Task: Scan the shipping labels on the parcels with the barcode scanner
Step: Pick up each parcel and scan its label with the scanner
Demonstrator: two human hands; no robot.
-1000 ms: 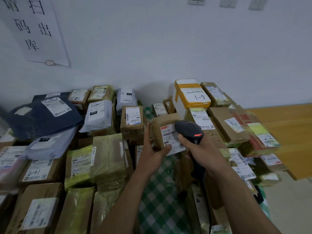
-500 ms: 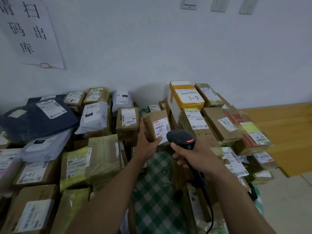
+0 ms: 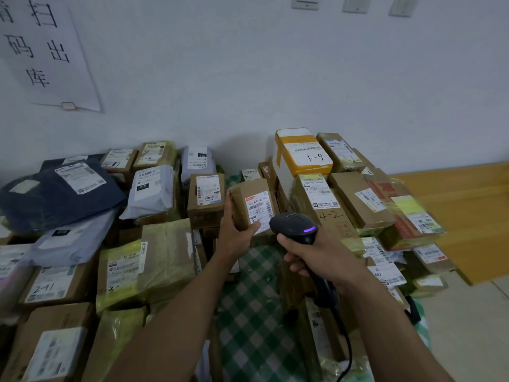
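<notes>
Head view: left hand [image 3: 235,233] grips parcel [image 3: 243,206] labelled "M003", right hand [image 3: 316,255] clutches barcode scanner [image 3: 292,226] near "4-2" box [image 3: 337,226].

Two hands are counted: left hand [image 3: 236,234], right hand [image 3: 316,256]. One black barcode scanner [image 3: 293,227] and one held brown paper-wrapped parcel [image 3: 245,205] are counted. At left, three pale grey plastic mailer bags [image 3: 151,191] and one dark blue mailer bag [image 3: 49,197] are seen; on the far wall, three white switch plates [image 3: 354,4]. The brown cardboard boxes [image 3: 205,199] cannot be surely counted.
</notes>
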